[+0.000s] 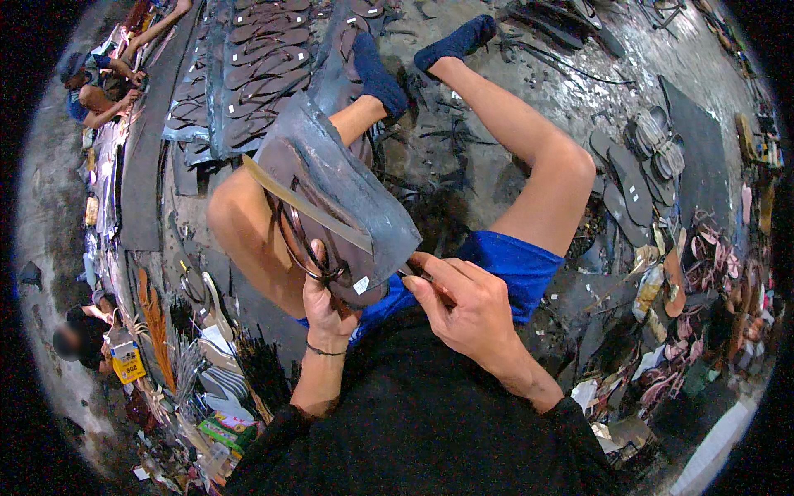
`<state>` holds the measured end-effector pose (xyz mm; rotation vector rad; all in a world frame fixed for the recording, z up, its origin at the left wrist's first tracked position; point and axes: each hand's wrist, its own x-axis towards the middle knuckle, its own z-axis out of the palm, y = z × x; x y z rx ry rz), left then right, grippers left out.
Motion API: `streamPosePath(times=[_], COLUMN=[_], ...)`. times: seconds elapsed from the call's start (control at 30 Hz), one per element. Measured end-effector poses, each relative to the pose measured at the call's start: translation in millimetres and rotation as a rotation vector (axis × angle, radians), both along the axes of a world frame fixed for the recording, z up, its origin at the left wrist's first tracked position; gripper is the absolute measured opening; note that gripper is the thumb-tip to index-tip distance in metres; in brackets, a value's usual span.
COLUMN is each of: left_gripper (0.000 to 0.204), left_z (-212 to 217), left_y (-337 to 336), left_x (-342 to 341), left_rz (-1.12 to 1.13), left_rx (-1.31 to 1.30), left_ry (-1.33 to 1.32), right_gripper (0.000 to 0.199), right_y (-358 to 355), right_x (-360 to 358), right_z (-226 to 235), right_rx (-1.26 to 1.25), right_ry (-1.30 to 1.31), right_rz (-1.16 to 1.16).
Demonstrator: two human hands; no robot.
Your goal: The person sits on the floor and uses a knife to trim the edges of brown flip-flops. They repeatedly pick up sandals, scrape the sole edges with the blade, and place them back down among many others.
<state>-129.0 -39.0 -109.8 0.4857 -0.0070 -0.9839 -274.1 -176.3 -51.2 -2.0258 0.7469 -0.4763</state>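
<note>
My left hand [327, 304] is closed round the end of a dark brown thong sandal [318, 217], with its thumb among the glossy straps. A small white label [361, 285] sits on the sole near that hand. Across the sandal lies a narrow tan strip [308, 205]. Beneath it, a dark blue-grey sheet [379, 217] drapes over my left thigh. Beside the sheet's near corner, my right hand [463, 299] has thumb and fingers pinched together. A small dark thing shows at its fingertips, too small to name.
Rows of dark sandals [266, 74] cover a sheet at the far left. More sandals [624, 186] and pinkish straps [695, 281] lie to the right. Packets and strips crowd the left side, by a yellow box [128, 362]. Another person [95, 87] squats at the far left.
</note>
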Motion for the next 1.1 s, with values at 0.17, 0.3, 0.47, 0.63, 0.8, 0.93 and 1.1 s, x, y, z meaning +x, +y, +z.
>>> streamPosePath(times=[0.17, 0.3, 0.47, 0.63, 0.8, 0.93, 1.1], left_gripper=[0.038, 0.038, 0.041, 0.04, 0.034, 0.033, 0.043], left_z=[0.7, 0.6, 8.0, -6.1, 8.9, 19.0, 19.9], left_y=[-7.3, -6.6, -11.8, 9.5, 8.4, 2.0, 5.7], left_x=[0.5, 9.9, -9.3, -8.8, -10.8, -0.4, 1.3], left_rz=[0.035, -0.06, 0.244, 0.175, 0.156, 0.137, 0.056], left_rx=[0.048, -0.067, 0.548, 0.304, 0.266, 0.433, 0.419], left_ry=[0.077, 0.193, -0.011, -0.146, 0.121, 0.119, 0.075], right_gripper=[0.025, 0.024, 0.018, 0.02, 0.025, 0.027, 0.037], right_y=[2.5, -0.2, -10.3, 3.0, -3.2, -7.1, -0.9], right_x=[2.0, 12.7, 15.0, -15.2, -13.7, 7.9, 22.4], right_z=[-1.6, -7.2, -10.7, -4.8, -13.7, -16.2, -47.2], right_rx=[-0.074, -0.094, -0.08, 0.07, 0.161, 0.222, 0.181], right_ry=[-0.027, -0.078, -0.022, 0.05, 0.062, 0.05, -0.026], right_rz=[-0.037, -0.033, 0.078, 0.092, 0.097, 0.117, 0.12])
